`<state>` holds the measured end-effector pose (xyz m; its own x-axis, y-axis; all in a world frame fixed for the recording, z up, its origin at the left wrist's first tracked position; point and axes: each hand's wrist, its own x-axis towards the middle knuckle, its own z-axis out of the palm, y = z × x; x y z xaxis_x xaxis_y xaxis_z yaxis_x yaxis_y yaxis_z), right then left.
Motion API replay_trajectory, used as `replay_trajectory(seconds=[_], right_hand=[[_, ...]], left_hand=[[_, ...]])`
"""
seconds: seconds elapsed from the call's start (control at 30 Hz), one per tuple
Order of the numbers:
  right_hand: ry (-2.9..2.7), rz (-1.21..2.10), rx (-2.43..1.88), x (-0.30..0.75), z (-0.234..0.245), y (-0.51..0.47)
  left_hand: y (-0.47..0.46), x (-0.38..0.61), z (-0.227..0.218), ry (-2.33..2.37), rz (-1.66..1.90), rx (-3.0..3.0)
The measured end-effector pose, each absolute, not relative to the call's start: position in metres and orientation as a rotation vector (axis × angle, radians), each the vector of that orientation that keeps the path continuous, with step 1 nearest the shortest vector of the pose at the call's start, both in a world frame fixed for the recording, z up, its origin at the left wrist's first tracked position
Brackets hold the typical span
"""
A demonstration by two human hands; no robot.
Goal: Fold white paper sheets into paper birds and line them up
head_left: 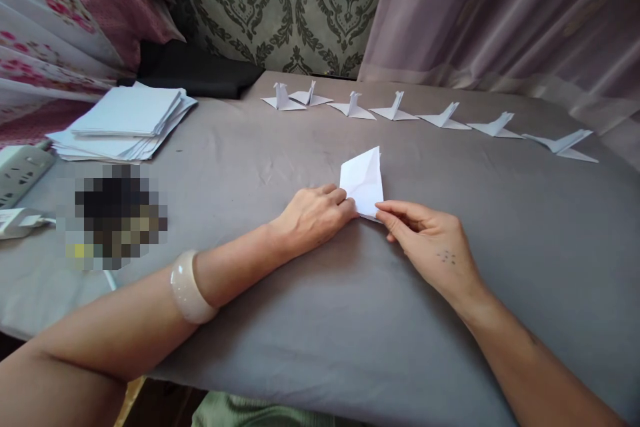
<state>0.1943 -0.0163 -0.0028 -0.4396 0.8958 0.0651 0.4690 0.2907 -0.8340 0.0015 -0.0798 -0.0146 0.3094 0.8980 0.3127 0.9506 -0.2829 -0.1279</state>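
A folded piece of white paper (364,177) is held between my two hands just above the grey cloth. My left hand (320,213), with a pale bangle on its forearm, has its fingers curled around the paper's lower left edge. At the lower right corner, my right hand (433,240) pinches the paper between thumb and fingers. Creases cross the paper's face, and its far corner points up and away. The left fingertips are partly hidden behind the knuckles and the paper.
Several white folded paper birds (353,107) stand in a row along the back. A stack of white paper (127,113) lies at the left, before a black cloth (195,70). A power strip (23,170) and a blurred-out item (120,217) are at the left edge.
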Motion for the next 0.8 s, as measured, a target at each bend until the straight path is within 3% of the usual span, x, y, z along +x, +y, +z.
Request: replay_trajectory(seconds=[0.33, 0.8], right_hand=[[-2.224, 0.689, -0.834, 0.1941, -0.0068, -0.0143], [-2.344, 0.397, -0.728, 0.1901, -0.0018, -0.0159]], left_hand=[[-0.0785, 0.0035, -0.0148, -1.704, -0.292, -2.291], [-0.078, 0.0095, -0.0139, -1.701, -0.315, -2.242]])
